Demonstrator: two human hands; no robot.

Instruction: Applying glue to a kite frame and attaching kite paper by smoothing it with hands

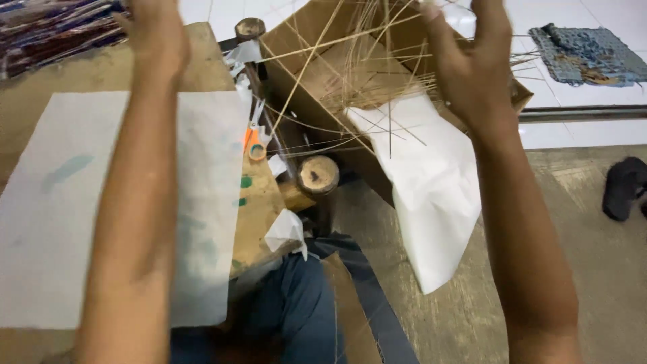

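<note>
The thin straw-coloured sticks [364,74] lie loose in the open cardboard box [317,101], directly below and just left of the right hand [472,64]. That hand is raised with fingers loosely spread, and a few stick ends appear to meet its fingertips at the picture's top edge. The left hand [156,37] is lifted above the counter [87,74], over the white paper sheet [60,209]; its fingers are cut off, so its grip cannot be told.
</note>
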